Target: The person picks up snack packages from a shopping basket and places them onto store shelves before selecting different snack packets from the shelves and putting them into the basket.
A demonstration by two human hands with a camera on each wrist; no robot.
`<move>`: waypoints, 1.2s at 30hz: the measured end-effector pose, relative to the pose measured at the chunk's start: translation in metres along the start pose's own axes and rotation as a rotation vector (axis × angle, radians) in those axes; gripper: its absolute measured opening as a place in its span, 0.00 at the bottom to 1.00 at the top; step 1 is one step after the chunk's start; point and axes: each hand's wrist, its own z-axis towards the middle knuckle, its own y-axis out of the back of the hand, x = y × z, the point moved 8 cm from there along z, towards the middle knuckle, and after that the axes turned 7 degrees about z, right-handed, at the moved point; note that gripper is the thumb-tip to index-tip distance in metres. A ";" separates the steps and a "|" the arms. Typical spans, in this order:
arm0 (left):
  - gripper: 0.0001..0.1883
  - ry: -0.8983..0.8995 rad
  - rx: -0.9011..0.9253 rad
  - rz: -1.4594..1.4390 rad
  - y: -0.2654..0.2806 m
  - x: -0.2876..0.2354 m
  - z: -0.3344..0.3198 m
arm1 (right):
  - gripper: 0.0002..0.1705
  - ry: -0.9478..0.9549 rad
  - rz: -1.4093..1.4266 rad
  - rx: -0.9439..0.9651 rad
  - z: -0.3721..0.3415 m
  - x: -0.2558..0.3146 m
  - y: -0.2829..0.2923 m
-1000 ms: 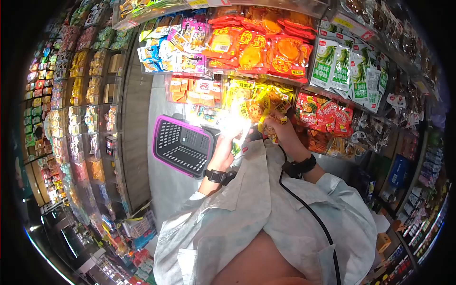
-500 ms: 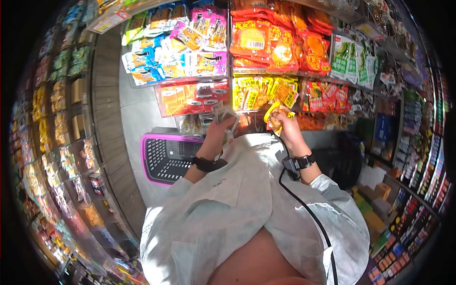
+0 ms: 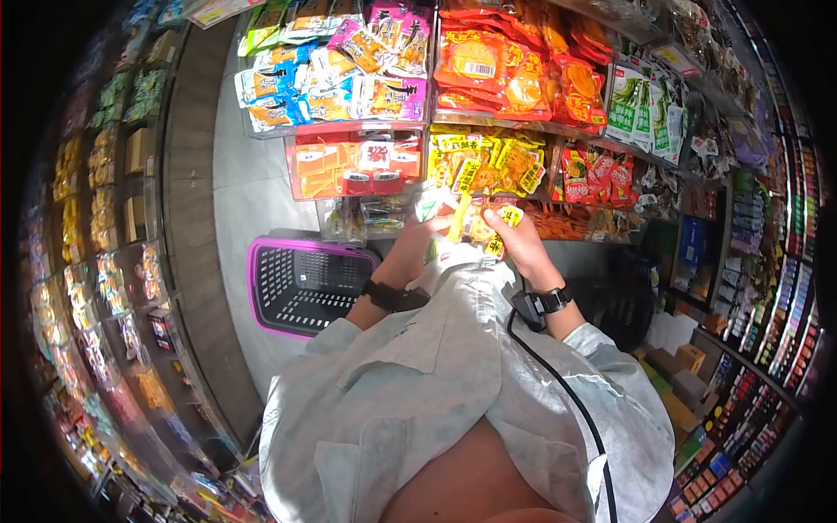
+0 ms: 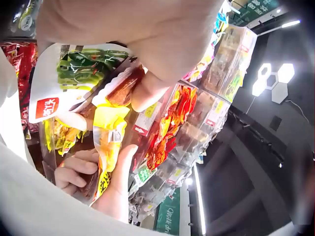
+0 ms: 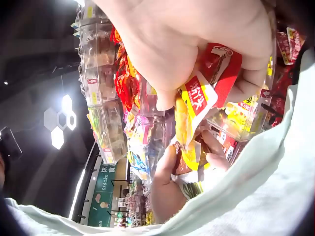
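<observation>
In the head view my left hand (image 3: 415,246) and right hand (image 3: 525,239) meet before the chest. A yellow snack packet (image 3: 478,225) spans the gap between them. My right hand grips its near end, thumb on top; in the right wrist view a red-and-white label (image 5: 199,96) shows under that thumb. The left thumb and fingers pinch its other end, seen in the left wrist view beside a reddish-brown packet piece (image 4: 125,89). Also in the left hand is a white packet (image 4: 47,93) picturing green strips. The left palm hides part of it.
A black shopping basket (image 3: 314,283) with a purple rim stands on the floor at left. Ahead, stepped bins hold yellow packets (image 3: 488,161), red packets (image 3: 488,70) and green-and-white packets (image 3: 641,109). A black cable (image 3: 567,392) runs down the shirt from the right wrist.
Half a second ago the hands were apart, with the yellow packet in the right hand alone. They have come together, and the left fingers now pinch the packet too.
</observation>
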 end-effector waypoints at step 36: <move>0.14 0.255 -0.151 -0.496 -0.109 0.024 -0.030 | 0.13 0.442 -0.724 0.310 -0.042 0.047 0.097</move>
